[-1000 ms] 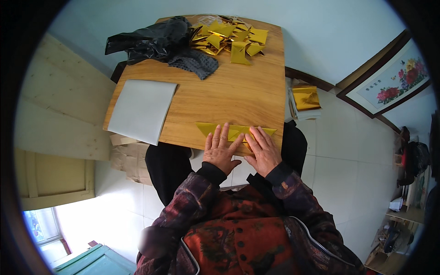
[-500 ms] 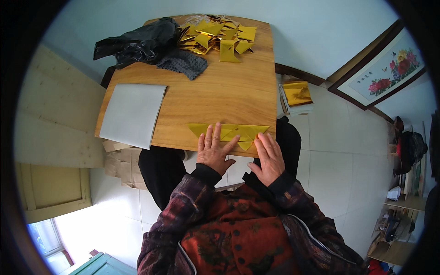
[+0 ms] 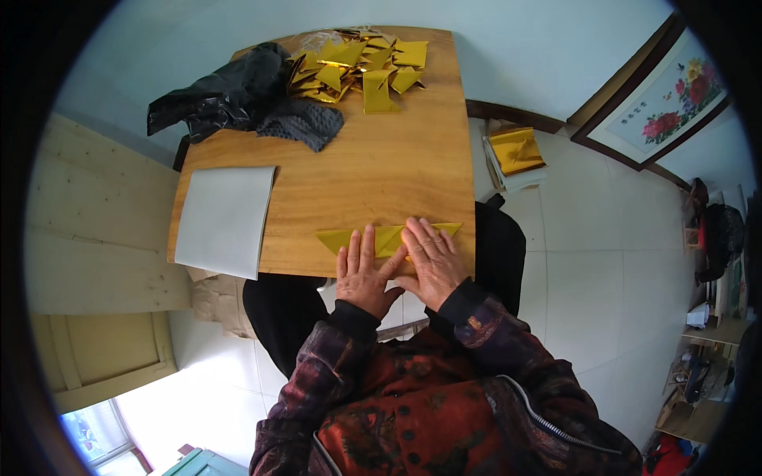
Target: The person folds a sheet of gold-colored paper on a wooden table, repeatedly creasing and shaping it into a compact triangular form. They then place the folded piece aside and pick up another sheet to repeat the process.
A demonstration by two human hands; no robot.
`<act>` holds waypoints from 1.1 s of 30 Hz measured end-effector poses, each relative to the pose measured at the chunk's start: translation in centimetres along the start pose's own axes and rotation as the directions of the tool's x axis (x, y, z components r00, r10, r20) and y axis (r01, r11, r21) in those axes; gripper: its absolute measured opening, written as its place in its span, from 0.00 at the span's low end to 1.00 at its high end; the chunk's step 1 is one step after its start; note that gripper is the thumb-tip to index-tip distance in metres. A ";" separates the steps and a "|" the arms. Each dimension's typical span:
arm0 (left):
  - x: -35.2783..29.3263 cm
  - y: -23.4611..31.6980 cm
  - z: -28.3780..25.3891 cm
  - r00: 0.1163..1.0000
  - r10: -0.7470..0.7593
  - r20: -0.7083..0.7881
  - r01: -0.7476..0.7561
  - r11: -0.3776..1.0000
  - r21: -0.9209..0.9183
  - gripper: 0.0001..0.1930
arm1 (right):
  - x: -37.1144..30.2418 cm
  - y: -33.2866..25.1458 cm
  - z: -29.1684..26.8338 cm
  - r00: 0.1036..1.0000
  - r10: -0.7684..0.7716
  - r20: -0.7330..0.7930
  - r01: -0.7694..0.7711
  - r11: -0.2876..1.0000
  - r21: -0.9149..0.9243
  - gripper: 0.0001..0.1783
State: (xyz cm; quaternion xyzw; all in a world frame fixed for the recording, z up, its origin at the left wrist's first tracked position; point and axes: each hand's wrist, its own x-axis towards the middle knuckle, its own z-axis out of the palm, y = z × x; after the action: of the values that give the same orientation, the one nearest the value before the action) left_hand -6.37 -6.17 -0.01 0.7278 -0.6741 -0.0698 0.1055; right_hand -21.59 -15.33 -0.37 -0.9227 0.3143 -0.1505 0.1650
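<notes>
Worktop (image 3: 373,174), wooden, seen from above; pale grey sheet (image 3: 226,218) at its L edge, nr. the near-L corner. Black plastic bag (image 3: 230,91) at far-L corner; pile of folded gold pieces (image 3: 341,63) by far edge, R of bag. R hand (image 3: 432,262) and L hand (image 3: 363,278) side by side at near edge; grip of each unclosed, fingers extended flat, nothing clasped. Folded gold strip (image 3: 387,238) under the fingers, approx. parallel to near edge, toward near-R corner; both ends exposed. Cf. 0.5 s earlier: R hand has shifted L from strip's R end, now largely covering the triangular flap; both hands thus bear on the mid-section, prob. pressing down.
</notes>
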 end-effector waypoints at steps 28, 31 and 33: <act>0.1 0.1 -0.6 0.997 -0.048 0.060 0.055 0.991 -0.123 0.41 | 1.2 0.5 -0.5 0.989 -0.124 0.080 0.124 0.992 0.001 0.40; -0.2 -0.5 -1.2 0.998 0.016 0.060 -0.003 0.980 -0.200 0.37 | 1.2 0.4 -0.5 0.987 -0.121 0.109 0.125 0.991 -0.038 0.41; 0.0 -1.9 -1.2 1.000 0.002 0.013 0.004 0.904 -0.427 0.37 | 1.2 0.4 -0.6 0.984 -0.125 0.129 0.136 0.988 -0.080 0.42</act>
State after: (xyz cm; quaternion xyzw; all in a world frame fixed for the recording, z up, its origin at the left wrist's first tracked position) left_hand -4.20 -6.01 0.70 0.6869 -0.6427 -0.2205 0.2577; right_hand -21.15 -16.51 0.19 -0.9552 0.2487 -0.0894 0.1332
